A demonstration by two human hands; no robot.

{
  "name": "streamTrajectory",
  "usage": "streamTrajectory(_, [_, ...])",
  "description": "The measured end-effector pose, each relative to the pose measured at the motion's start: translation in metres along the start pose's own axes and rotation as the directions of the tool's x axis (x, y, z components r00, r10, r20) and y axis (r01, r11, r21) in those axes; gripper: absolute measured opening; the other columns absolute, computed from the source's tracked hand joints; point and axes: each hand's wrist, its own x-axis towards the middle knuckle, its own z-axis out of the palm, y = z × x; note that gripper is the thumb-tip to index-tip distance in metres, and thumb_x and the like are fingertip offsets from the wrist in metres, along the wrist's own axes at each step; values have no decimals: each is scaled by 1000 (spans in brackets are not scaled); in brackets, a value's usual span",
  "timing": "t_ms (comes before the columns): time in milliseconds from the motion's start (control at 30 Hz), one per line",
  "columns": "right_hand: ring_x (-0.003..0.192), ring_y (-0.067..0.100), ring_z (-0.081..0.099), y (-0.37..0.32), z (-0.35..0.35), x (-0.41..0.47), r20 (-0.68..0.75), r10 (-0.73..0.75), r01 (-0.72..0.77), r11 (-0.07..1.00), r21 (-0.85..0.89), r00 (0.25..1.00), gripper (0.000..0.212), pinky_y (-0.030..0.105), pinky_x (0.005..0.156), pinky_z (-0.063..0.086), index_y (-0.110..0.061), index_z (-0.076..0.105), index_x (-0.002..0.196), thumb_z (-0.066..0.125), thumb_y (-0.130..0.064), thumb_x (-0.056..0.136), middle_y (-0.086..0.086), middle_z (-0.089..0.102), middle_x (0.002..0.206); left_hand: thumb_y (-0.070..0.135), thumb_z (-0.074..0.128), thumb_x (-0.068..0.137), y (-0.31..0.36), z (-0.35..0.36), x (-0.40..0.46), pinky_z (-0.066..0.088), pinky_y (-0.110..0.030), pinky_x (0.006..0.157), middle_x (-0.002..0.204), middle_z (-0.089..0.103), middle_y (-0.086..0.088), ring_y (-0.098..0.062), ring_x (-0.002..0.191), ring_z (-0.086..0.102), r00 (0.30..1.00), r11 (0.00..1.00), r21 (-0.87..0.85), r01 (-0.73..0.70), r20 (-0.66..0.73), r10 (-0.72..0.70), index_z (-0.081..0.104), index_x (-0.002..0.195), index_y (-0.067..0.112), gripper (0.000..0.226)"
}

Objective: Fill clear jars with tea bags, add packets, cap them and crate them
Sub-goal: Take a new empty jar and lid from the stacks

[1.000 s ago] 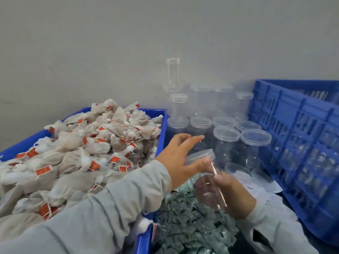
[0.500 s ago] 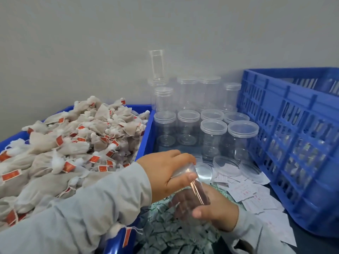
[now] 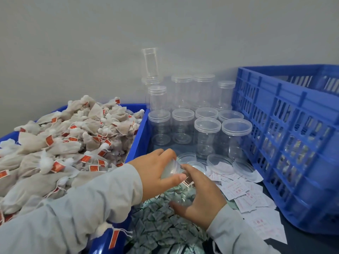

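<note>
My left hand [image 3: 157, 171] grips the clear lid [image 3: 171, 170] at the top of a tilted clear jar [image 3: 183, 193], fingers and thumb curled round it. My right hand [image 3: 200, 195] holds the jar's body from the right and below, above a heap of small grey-green packets [image 3: 161, 228]. The jar looks empty. Tea bags [image 3: 64, 143] with red tags fill a blue bin [image 3: 139, 136] on the left. A tall blue slotted crate [image 3: 286, 136] stands on the right.
Several capped empty jars [image 3: 207, 136] stand in rows and stacks against the wall. Loose lids [image 3: 218, 160] lie in front of them. White paper slips with red print [image 3: 245, 195] are scattered beside the crate. A grey wall closes the back.
The jar has come lower and closer over the packets. My left hand has closed fully over the lid, and my right hand has shifted lower round the jar's body.
</note>
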Motion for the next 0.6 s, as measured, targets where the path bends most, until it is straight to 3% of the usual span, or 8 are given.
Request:
streamTrajectory(67, [87, -7, 45, 4, -1, 2, -36, -39, 38, 998, -43, 999, 77, 10, 74, 39, -38, 38, 131, 57, -62, 60, -23, 50, 102, 78, 27, 70, -2, 0, 0, 34, -21, 85, 125, 44, 11, -9, 106, 49, 999, 998, -67, 16, 34, -14, 31, 129, 34, 73])
streamTrajectory(167, [92, -14, 45, 7, -3, 3, -39, 0, -1, 1000, -12, 999, 72, 3, 74, 34, -61, 23, 117, 59, -62, 55, -32, 43, 101, 76, 47, 70, -6, -1, -4, 27, -12, 94, 141, 26, 16, -4, 124, 38, 998, 988, -149, -45, 35, 51, 13, 138, 49, 81])
streamTrajectory(200, [93, -14, 45, 9, -4, 4, -48, 6, -6, 1000, -1, 999, 72, 3, 75, 34, -63, 23, 115, 62, -61, 54, -33, 43, 101, 65, 58, 71, -4, -2, -5, 22, -5, 96, 144, 18, 19, 2, 128, 31, 993, 979, -169, -111, 16, 115, 9, 133, 54, 80])
streamTrajectory(267, [94, -9, 49, 11, -7, 5, -33, 11, -10, 1000, 23, 999, 75, 9, 78, 41, -62, 27, 118, 67, -59, 54, -32, 46, 102, 30, 71, 74, -3, -4, -6, 13, 5, 96, 146, 11, 23, 15, 129, 18, 969, 945, -215, -247, -32, 246, 19, 127, 53, 78])
streamTrajectory(367, [93, -3, 52, 15, -13, 6, 0, 5, -5, 1000, 29, 1000, 77, 20, 80, 46, -51, 36, 122, 71, -54, 54, -29, 49, 102, 4, 66, 71, -3, -5, -6, 19, 3, 96, 141, 25, 21, 14, 127, 25, 955, 916, -270, -297, -67, 290, 37, 118, 46, 70])
streamTrajectory(500, [90, -3, 51, 16, -14, 4, 17, -21, 21, 999, 25, 1000, 76, 27, 77, 48, -59, 33, 115, 78, -44, 55, -30, 48, 101, 8, 69, 72, -5, -5, -3, 30, 5, 79, 127, 39, 14, 1, 113, 42, 976, 936, -283, -210, -9, 216, 43, 129, 32, 66])
streamTrajectory(600, [94, -5, 49, 15, -13, 3, -44, -67, 68, 998, 9, 997, 79, 22, 79, 46, -59, 32, 115, 79, -41, 55, -31, 49, 101, 33, 72, 71, -7, -5, -2, 32, 2, 74, 122, 41, 11, -4, 105, 45, 988, 957, -254, -138, 31, 151, 32, 136, 39, 77])
